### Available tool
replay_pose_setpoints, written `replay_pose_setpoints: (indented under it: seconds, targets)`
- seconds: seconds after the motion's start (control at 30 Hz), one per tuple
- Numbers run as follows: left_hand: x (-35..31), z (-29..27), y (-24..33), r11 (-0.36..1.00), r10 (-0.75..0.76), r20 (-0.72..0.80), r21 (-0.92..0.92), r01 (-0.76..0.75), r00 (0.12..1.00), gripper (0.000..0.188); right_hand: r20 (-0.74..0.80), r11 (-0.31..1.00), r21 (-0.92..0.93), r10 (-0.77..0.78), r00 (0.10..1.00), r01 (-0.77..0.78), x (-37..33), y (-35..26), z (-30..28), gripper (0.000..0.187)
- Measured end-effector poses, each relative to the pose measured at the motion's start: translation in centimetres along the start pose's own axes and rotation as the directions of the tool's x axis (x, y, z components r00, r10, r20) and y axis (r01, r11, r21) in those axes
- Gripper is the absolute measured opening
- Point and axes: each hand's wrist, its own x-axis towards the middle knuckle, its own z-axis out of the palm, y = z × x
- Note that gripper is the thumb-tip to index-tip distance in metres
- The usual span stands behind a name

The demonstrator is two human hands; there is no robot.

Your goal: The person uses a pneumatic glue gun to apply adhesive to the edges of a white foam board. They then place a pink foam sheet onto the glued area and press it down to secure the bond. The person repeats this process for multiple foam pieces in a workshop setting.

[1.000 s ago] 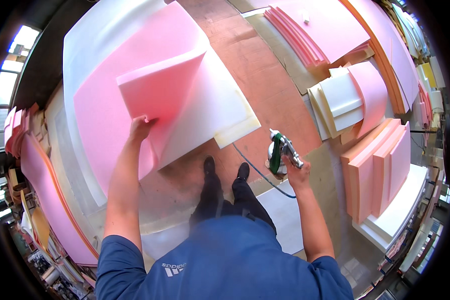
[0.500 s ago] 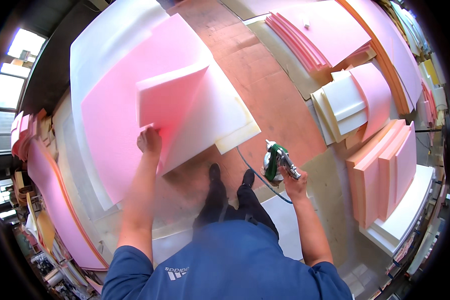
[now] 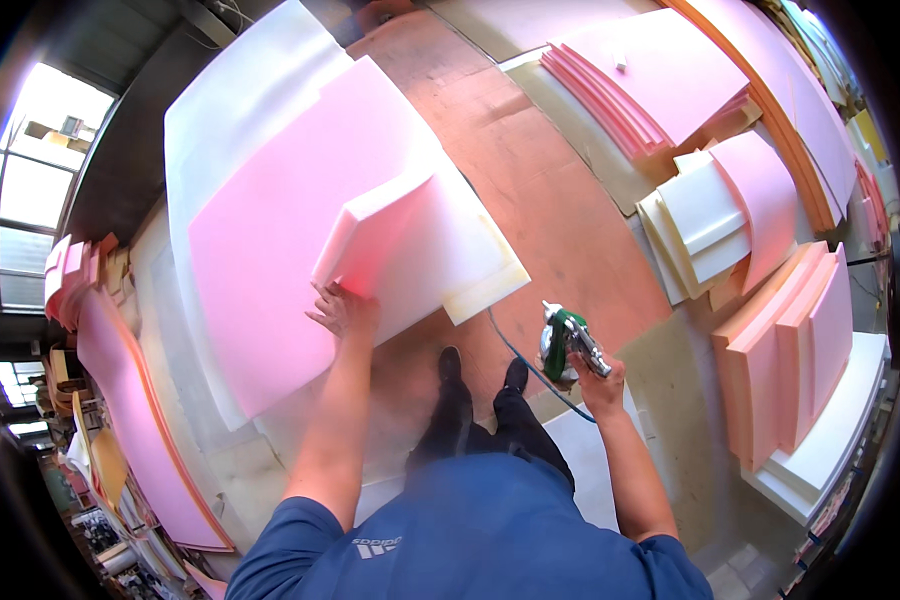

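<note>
My left hand (image 3: 346,312) is at the near lower corner of a raised foam flap (image 3: 358,228), fingers spread against its edge. The flap, whitish on its edge and pink inside, stands tilted up from a larger pink foam sheet (image 3: 260,230). To its right lies a white foam surface (image 3: 445,240) with a yellowish strip along the near edge. In my right hand (image 3: 602,385) is a silver spray gun (image 3: 573,345) with a green part around its body, held off to the right of the foam. A blue hose (image 3: 535,370) runs beside it.
Stacked pink foam slabs (image 3: 785,350) and curved white and pink pieces (image 3: 715,215) stand on the right. More pink sheets (image 3: 660,70) lie at the far right. A long pink foam piece (image 3: 135,420) is on the left. A reddish-brown floor covering (image 3: 550,220) runs down the middle.
My left hand has moved right, its fingers opening from a closed grip on the flap's corner. The flap has swung rightward and lower. My right hand keeps the spray gun at about the same place.
</note>
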Motion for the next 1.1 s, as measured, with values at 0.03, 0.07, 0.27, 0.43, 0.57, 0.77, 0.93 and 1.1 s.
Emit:
replay_pose_setpoints:
  seconds: [0.03, 0.07, 0.27, 0.43, 0.57, 0.77, 0.93, 1.1]
  targets:
    - [0.3, 1.0, -0.7, 0.999, 0.038, -0.109, 0.015, -0.036, 0.993, 0.067, 0.006, 1.0, 0.004, 0.001, 1.0, -0.001, 0.1, 0.2, 0.1, 0.023]
    - [0.6, 2.7, -2.0, 0.997, 0.074, -0.216, 0.038, -0.067, 0.974, 0.074, -0.007, 0.998, 0.036, -0.047, 0.999, 0.047, 0.3, 0.1, 0.4, 0.023]
    - [2.7, -1.9, -2.4, 0.962, 0.265, 0.049, -0.085, -0.26, 0.963, 0.07, -0.005, 0.994, 0.07, -0.083, 0.997, 0.083, -0.6, 0.2, -0.8, 0.025]
    - [12.1, -4.1, -3.4, 0.839, 0.542, 0.074, 0.021, -0.544, 0.837, 0.077, 0.045, 0.999, 0.012, -0.035, 0.998, 0.034, -0.4, -1.0, -0.6, 0.025]
    - [17.2, -7.6, -2.5, 0.712, 0.694, -0.2, 0.334, -0.618, 0.692, 0.1, 0.001, 0.997, -0.02, -0.078, 0.997, 0.078, -0.8, -1.8, 0.0, 0.026]
    - [22.4, -9.5, -0.4, 0.84, 0.484, -0.102, 0.332, -0.429, 0.869, 0.126, -0.143, 0.997, -0.04, -0.069, 0.987, 0.064, -1.8, -3.6, 1.9, 0.025]
    - [25.9, -4.5, -1.2, 0.843, 0.532, -0.134, 0.174, -0.509, 0.836, 0.082, -0.2, 0.985, 0.02, 0.17, 0.965, -0.17, -4.1, -3.9, 4.4, 0.023]
    - [24.4, 0.2, -3.9, 0.738, 0.671, -0.119, 0.01, -0.675, 0.732, 0.024, -0.268, 0.977, 0.089, 0.212, 0.94, -0.195, -4.0, -6.6, 6.9, 0.023]
